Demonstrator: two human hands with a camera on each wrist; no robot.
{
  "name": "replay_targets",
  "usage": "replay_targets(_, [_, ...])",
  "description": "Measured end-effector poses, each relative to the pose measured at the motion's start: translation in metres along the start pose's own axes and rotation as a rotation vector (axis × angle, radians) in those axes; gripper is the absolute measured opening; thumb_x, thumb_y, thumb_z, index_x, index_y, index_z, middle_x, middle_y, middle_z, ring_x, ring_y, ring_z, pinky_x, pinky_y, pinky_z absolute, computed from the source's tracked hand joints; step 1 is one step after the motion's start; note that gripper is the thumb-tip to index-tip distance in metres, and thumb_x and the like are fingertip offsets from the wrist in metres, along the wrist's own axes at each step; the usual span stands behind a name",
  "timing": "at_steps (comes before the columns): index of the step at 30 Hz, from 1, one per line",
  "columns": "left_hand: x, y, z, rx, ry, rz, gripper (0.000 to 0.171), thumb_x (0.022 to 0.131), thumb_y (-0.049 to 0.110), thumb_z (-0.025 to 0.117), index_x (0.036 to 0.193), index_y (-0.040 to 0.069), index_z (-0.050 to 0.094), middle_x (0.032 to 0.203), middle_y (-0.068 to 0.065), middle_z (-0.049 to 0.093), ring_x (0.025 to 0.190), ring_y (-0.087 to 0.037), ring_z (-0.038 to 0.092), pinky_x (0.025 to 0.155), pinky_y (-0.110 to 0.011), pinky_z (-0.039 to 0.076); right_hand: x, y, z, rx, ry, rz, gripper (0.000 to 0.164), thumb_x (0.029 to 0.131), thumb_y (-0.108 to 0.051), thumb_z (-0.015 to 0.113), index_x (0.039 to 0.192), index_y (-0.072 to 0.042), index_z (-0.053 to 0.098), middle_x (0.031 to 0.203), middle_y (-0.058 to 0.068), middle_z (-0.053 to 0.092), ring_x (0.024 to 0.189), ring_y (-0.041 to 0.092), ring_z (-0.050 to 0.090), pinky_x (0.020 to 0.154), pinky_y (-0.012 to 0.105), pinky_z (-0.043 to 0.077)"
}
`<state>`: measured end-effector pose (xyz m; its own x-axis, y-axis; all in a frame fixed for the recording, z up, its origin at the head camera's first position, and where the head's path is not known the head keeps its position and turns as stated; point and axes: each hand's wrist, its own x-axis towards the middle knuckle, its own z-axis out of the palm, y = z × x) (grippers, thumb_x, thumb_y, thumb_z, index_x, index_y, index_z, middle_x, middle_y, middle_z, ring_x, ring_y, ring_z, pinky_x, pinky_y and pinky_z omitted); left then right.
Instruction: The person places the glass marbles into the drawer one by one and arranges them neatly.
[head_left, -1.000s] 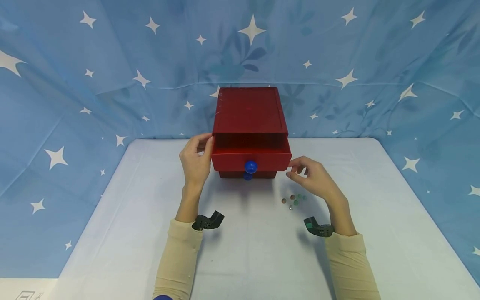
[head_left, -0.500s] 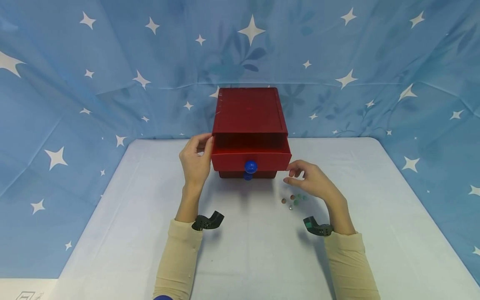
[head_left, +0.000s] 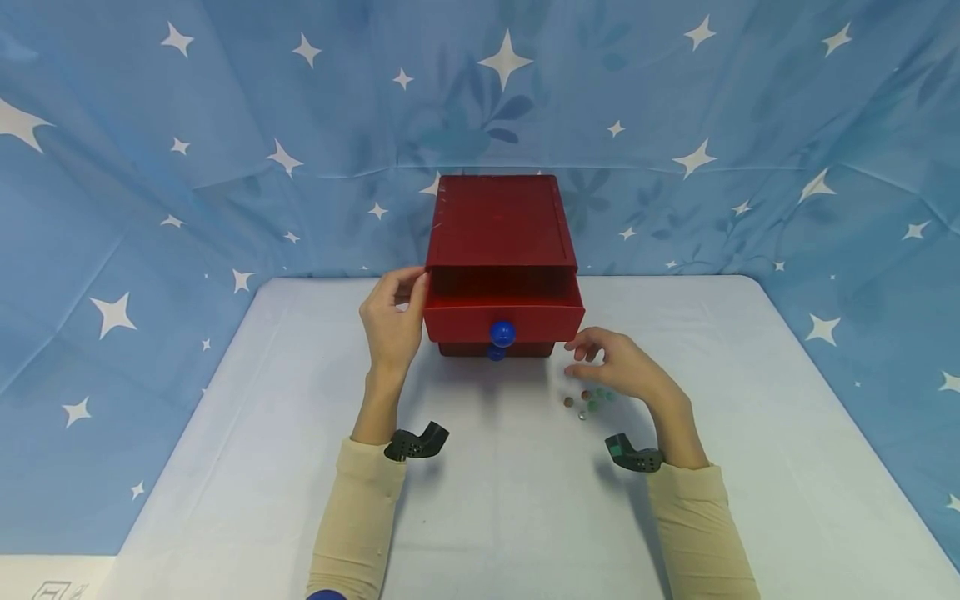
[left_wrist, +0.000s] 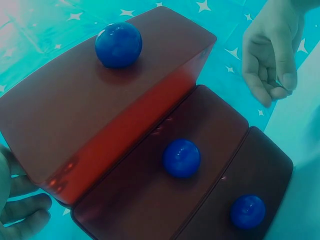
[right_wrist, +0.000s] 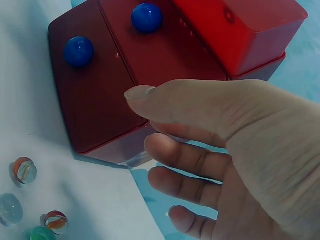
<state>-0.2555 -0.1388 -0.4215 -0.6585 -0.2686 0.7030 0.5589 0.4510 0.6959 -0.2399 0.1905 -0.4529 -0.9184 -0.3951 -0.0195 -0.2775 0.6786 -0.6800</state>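
Observation:
A dark red cabinet (head_left: 498,221) stands at the back of the table, its top drawer (head_left: 498,323) pulled out. The left wrist view shows blue ball knobs on the pulled-out drawer and on the two closed drawers (left_wrist: 145,170) (left_wrist: 235,185) below. My left hand (head_left: 393,321) rests against the cabinet's left side, fingertips at the drawer's edge. Loosely curved and holding nothing, my right hand (head_left: 618,362) hovers beside the cabinet's lower right corner. Several glass marbles (head_left: 592,406) lie on the table just below it, among them an orange-swirled marble (right_wrist: 25,170) and a green marble (right_wrist: 42,234).
A white-covered table (head_left: 487,500) spreads around the cabinet. Behind it hangs a blue curtain (head_left: 300,108) with white stars, close to the cabinet's back. A blue round thing (head_left: 326,595) shows at the bottom edge by the left sleeve.
My right hand has moved down and slightly left, from beside the pulled-out drawer's corner towards the marbles. The left hand, the cabinet and the marbles stay where they were.

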Motion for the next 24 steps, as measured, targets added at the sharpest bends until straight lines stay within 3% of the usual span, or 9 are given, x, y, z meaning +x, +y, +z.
replay_targets(14, [0.0000, -0.0031, -0.0012, -0.016, -0.017, -0.006, 0.020, 0.096, 0.018, 0.068, 0.106, 0.003, 0.074, 0.099, -0.013, 0.075, 0.079, -0.023, 0.069, 0.076, -0.012, 0.051, 0.0038, 0.0081, 0.0041, 0.000, -0.143, 0.027, 0.041, 0.086, -0.025, 0.078, 0.117, -0.002, 0.063, 0.099, 0.006, 0.064, 0.092, 0.019, 0.058, 0.074, 0.032, 0.050])
replay_targets(24, [-0.0006, -0.0032, -0.0023, -0.004, -0.022, -0.004, 0.020, 0.096, 0.018, 0.067, 0.107, 0.003, 0.075, 0.099, -0.013, 0.075, 0.079, -0.023, 0.069, 0.076, -0.012, 0.051, 0.0055, 0.0098, 0.0070, -0.002, -0.185, 0.055, 0.039, 0.084, -0.022, 0.079, 0.115, -0.003, 0.065, 0.096, 0.005, 0.064, 0.087, 0.020, 0.056, 0.069, 0.031, 0.050])
